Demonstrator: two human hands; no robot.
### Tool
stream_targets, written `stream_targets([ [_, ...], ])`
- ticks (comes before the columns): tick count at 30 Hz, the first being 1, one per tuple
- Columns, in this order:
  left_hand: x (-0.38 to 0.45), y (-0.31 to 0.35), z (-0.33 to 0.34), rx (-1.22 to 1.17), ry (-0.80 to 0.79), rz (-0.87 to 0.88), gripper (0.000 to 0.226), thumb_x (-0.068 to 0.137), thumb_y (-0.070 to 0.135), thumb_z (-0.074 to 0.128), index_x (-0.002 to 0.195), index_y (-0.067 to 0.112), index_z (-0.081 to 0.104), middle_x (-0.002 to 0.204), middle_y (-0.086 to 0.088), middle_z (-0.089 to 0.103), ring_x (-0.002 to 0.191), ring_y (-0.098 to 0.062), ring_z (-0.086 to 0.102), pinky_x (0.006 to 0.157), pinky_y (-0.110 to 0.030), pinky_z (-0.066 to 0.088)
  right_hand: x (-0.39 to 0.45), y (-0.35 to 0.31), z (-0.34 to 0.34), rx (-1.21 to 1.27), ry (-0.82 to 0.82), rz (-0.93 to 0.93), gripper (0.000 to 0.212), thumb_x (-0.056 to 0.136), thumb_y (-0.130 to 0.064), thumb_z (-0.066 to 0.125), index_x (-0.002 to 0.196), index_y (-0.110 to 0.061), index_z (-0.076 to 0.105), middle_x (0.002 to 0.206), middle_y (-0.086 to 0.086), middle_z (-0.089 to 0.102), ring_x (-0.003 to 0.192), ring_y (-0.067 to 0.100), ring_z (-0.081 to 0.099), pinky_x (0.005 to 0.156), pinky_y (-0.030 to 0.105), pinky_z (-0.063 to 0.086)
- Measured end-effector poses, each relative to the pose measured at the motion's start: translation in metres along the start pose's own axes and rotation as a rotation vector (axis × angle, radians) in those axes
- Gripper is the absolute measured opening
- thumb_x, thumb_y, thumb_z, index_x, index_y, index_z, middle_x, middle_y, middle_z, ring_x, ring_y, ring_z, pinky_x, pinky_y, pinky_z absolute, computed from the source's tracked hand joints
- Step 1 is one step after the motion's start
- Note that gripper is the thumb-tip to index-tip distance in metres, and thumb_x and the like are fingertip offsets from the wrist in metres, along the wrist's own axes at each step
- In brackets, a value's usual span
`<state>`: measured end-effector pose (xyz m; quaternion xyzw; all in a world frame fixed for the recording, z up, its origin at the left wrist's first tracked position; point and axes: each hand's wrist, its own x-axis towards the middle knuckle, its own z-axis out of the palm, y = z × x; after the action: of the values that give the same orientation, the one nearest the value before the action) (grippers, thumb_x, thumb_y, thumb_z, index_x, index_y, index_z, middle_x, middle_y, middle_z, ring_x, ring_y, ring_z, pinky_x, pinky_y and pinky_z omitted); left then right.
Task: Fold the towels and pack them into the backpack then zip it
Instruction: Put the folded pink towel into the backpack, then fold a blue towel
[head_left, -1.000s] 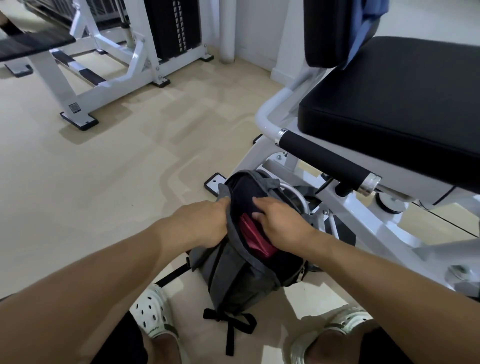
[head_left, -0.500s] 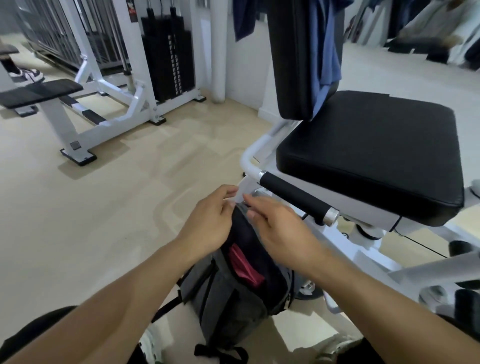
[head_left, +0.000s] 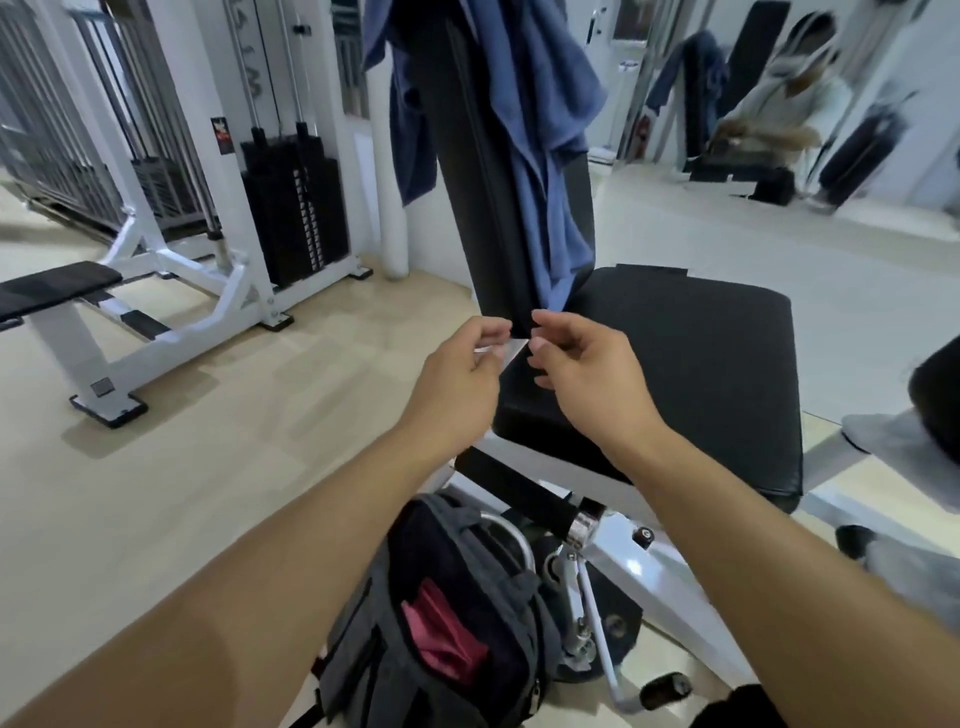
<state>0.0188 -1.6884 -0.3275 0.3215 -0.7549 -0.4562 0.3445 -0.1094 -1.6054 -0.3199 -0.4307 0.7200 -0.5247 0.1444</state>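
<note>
Both hands raised and empty, left hand (head_left: 462, 371) and right hand (head_left: 582, 364) loosely curled. Below, grey backpack (head_left: 447, 613) gapes unzipped, red towel (head_left: 441, 631) inside. Blue towel (head_left: 540, 156) hangs unfolded on the backrest (head_left: 483, 208) beyond.

Hands: two, the left hand (head_left: 457, 376) at 12 o'clock of the backpack, the right hand (head_left: 587, 374) just beside it at 3 o'clock
Backpacks: one, an open grey backpack (head_left: 457, 613) at 6 o'clock of the view
Towels: two, a red towel (head_left: 441, 636) inside the backpack and a blue towel (head_left: 540, 156) draped over the backrest at 12 o'clock
Padded seats: one black seat (head_left: 675, 374) at 3 o'clock of the hands
Weight stacks: two, the nearer weight stack (head_left: 296, 213) at 10 o'clock, a second behind it
Flat benches: one black bench (head_left: 52, 286) at 9 o'clock
</note>
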Motion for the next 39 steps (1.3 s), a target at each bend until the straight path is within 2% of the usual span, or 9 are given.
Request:
stream_targets([
  [9,0.068,0.042,0.009,-0.029,-0.004,0.002,0.041,0.105,0.012,0.044,0.145,0.022,0.050,0.148,0.006,0.053,0.117,0.001,0.050,0.077,0.007,0.034,0.081,-0.017,-0.006,-0.109,0.038,-0.003,0.058,0.101,-0.022,0.059,0.156,-0.022,0.039,0.152,-0.002,0.051,0.137,0.018,0.051,0.108,0.025,0.040],
  [14,0.100,0.060,0.005,-0.070,0.026,0.007,0.044,0.106,0.012,0.044,0.149,0.023,0.044,0.152,0.006,0.049,0.129,-0.006,0.049,0.103,-0.019,0.035,0.151,-0.034,-0.005,-0.188,0.106,-0.181,0.086,0.086,-0.023,0.054,0.161,-0.035,0.014,0.147,0.011,0.051,0.128,0.033,0.056,0.106,0.048,0.050],
  [17,0.113,0.061,0.000,-0.057,0.017,0.010,0.046,0.106,0.013,0.045,0.150,0.024,0.041,0.154,0.005,0.047,0.130,-0.008,0.049,0.111,-0.025,0.037,0.193,-0.047,-0.008,-0.207,0.125,-0.254,0.088,0.094,-0.005,0.054,0.164,-0.020,0.003,0.162,0.020,0.020,0.146,0.033,0.035,0.116,0.028,0.032],
  [19,0.116,0.058,-0.003,-0.068,0.010,0.002,0.046,0.106,0.015,0.045,0.151,0.025,0.040,0.154,0.006,0.047,0.131,-0.009,0.050,0.113,-0.029,0.038,0.218,-0.057,-0.008,-0.223,0.093,-0.251,0.086,0.092,-0.003,0.055,0.163,-0.019,0.009,0.164,0.019,0.018,0.148,0.032,0.032,0.113,0.023,0.031],
  [22,0.116,0.050,-0.007,-0.096,0.003,-0.001,0.046,0.106,0.017,0.046,0.150,0.027,0.041,0.151,0.009,0.049,0.126,-0.011,0.056,0.111,-0.035,0.045,0.239,-0.066,-0.002,-0.273,0.063,-0.217,0.076,0.085,-0.017,0.059,0.156,-0.016,0.031,0.145,0.016,0.052,0.130,0.035,0.054,0.101,0.034,0.046],
  [31,0.092,0.032,-0.008,-0.316,0.112,-0.070,0.047,0.090,0.053,0.061,0.125,0.022,0.059,0.110,0.005,0.075,0.104,-0.013,0.072,0.094,-0.044,0.058,0.129,-0.050,0.011,-0.258,-0.173,-0.261,0.066,0.091,-0.016,0.062,0.151,-0.023,0.035,0.111,0.000,0.068,0.093,0.018,0.068,0.078,0.028,0.057],
  [33,0.082,0.032,-0.009,-0.298,0.180,-0.039,0.031,0.096,0.047,0.060,0.116,0.024,0.067,0.100,0.004,0.077,0.095,-0.008,0.073,0.087,-0.034,0.059,0.093,-0.040,0.011,-0.229,-0.254,-0.241,0.065,0.088,-0.007,0.063,0.147,-0.023,0.040,0.106,-0.003,0.069,0.086,0.006,0.067,0.069,0.012,0.054],
  [36,0.063,0.030,-0.007,-0.213,0.220,-0.003,0.011,0.103,0.036,0.054,0.106,0.033,0.064,0.098,0.011,0.073,0.092,0.002,0.069,0.084,-0.022,0.056,0.055,-0.025,0.009,-0.199,-0.342,-0.177,0.058,0.088,-0.009,0.068,0.140,-0.025,0.047,0.105,-0.009,0.070,0.088,0.003,0.068,0.068,0.010,0.053],
  [39,0.043,0.024,-0.002,-0.151,0.153,-0.128,0.017,0.104,0.033,0.052,0.099,0.026,0.066,0.096,0.002,0.073,0.090,-0.010,0.070,0.086,-0.035,0.058,0.029,-0.013,0.000,-0.197,-0.364,-0.119,0.030,0.095,-0.031,0.070,0.122,-0.027,0.059,0.102,-0.016,0.070,0.089,-0.002,0.067,0.069,0.009,0.050],
])
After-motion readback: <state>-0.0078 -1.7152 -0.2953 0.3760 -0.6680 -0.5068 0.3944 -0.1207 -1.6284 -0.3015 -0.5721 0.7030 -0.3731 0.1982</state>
